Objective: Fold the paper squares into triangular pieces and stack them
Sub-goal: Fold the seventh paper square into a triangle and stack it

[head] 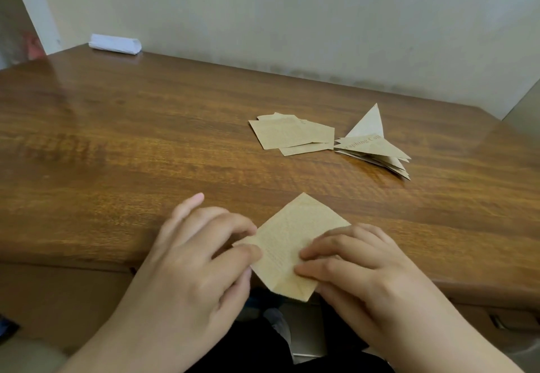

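Mid-task. One tan printed square (287, 244) lies turned like a diamond at the near edge of the table (117, 139), its lowest corner hanging just past the edge. No fold made in it yet, as far as can be seen.

Hands: left hand (201, 256) pinches the square's left corner, thumb and forefinger curled onto the paper. Right hand (359, 258) lies on the square's right side, fingertips pressing it down, fingers lightly bent. Neither hand is free.

Done so far: a stack of triangles (377, 150) sits on the far right of the table, fanned at the edges; one piece stands up behind, point in the air. Layers overlap, so the count is uncertain: roughly five or six, cannot fix it.

Left to do: a loose pile of squares (292, 134) just left of the stack, near it but apart. At least three sheets show by their offset corners; more may lie under.

Judgement: about half through, perhaps a little over. The square in hand needs its diagonal fold, then goes on the stack.

Also present: one white folded packet (115, 43) at the far left corner, against the wall (263, 7).
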Available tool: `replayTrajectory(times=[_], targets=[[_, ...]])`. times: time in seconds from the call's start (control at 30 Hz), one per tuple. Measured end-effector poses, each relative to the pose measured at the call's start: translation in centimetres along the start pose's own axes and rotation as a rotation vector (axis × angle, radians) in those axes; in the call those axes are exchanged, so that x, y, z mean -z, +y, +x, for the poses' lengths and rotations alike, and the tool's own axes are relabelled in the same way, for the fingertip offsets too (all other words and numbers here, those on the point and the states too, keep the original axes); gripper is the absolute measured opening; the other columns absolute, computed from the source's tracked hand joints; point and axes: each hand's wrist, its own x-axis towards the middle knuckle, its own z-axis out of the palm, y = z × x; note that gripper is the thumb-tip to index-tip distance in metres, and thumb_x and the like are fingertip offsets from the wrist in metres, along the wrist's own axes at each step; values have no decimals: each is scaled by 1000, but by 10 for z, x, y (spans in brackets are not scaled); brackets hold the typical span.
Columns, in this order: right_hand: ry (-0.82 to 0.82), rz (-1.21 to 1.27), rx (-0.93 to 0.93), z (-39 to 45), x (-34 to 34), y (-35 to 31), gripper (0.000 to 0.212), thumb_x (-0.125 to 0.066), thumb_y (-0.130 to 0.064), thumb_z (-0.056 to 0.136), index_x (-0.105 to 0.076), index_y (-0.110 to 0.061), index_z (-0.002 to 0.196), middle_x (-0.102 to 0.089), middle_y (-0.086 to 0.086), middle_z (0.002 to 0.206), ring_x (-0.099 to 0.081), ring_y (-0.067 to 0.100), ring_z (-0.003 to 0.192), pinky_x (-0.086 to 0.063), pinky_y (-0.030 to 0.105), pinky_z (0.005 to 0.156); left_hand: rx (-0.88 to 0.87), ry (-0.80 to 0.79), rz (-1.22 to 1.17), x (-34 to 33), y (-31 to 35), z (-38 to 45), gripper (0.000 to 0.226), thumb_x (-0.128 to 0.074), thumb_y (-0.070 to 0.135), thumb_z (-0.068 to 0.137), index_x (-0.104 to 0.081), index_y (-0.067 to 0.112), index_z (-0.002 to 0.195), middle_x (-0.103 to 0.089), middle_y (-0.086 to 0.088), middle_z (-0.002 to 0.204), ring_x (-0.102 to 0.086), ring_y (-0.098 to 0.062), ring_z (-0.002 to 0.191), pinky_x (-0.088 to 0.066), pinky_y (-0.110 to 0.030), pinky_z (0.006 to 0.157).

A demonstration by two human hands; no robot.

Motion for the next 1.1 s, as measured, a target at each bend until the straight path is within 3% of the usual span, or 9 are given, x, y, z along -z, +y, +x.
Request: replayTrajectory(times=[0.07, 0.17, 0.27, 0.33, 0.47, 0.63, 0.73, 0.83, 1.1], targets=[[-34, 114, -111, 5, 2, -1, 29, -46, -45, 94, -71, -31, 90, -61, -20, 99, -57, 0, 95, -40, 17, 85, 10, 18, 0, -4, 3, -5, 19, -53, 25, 83, -72, 22, 84, -63, 12, 92, -55, -7, 95, -31, -45, 109], [-81, 342, -418, 16, 9, -2, 39, -50, -58, 85, -67, -26, 73, -58, -19, 93, -58, 3, 87, -42, 12, 73, 175, 89, -89, -8, 7, -9, 22, -52, 36, 82, -71, 25, 81, -62, 18, 89, -55, -1, 92, -30, -47, 107], [-106, 313, -610, 29, 12, -2, 34, -54, -56, 78, -65, -26, 68, -58, -17, 85, -54, -3, 81, -40, 11, 65, 372, 194, -109, -11, 15, -5, 23, -50, 38, 81, -65, 25, 69, -59, 18, 81, -52, -2, 84, -35, -42, 97], [-110, 209, -675, 38, 10, -6, 26, -54, -51, 83, -62, -29, 71, -56, -14, 81, -51, -2, 78, -40, 11, 63, 457, 221, -85, -13, 20, 0, 24, -49, 39, 80, -60, 25, 65, -56, 18, 76, -49, -5, 81, -36, -37, 90], [-78, 82, -711, 50, 0, -10, 20, -54, -44, 89, -59, -29, 77, -49, -11, 87, -48, 1, 76, -36, 11, 61, 483, 240, -14, -17, 23, 7, 17, -46, 38, 80, -59, 28, 75, -54, 18, 73, -48, -10, 80, -34, -35, 86], [-57, 41, -728, 52, -4, -6, 17, -56, -41, 88, -56, -31, 74, -49, -12, 82, -48, 1, 73, -34, 11, 58, 244, 296, 94, -30, 29, -3, 26, -51, 27, 86, -73, 15, 91, -67, -1, 100, -56, -19, 102, -35, -48, 101], [-35, 5, -697, 51, -7, -6, 17, -57, -41, 86, -55, -30, 74, -50, -12, 79, -49, 2, 73, -37, 15, 61, 142, 257, 99, -38, 29, -10, 30, -51, 27, 87, -74, 11, 96, -68, -4, 103, -57, -17, 104, -38, -44, 101], [-27, -28, -700, 51, -9, -5, 19, -54, -44, 86, -56, -28, 77, -51, -11, 81, -50, 5, 75, -40, 20, 64, 149, 238, 125, -42, 26, -12, 31, -50, 29, 86, -74, 13, 97, -69, -3, 102, -57, -16, 103, -39, -44, 97], [-44, -61, -713, 53, -9, -4, 23, -54, -48, 85, -53, -29, 74, -51, -12, 80, -49, 4, 74, -34, 14, 60, 185, 263, 139, -46, 26, -14, 33, -51, 30, 84, -74, 12, 100, -70, -3, 106, -56, -16, 106, -40, -44, 95]])
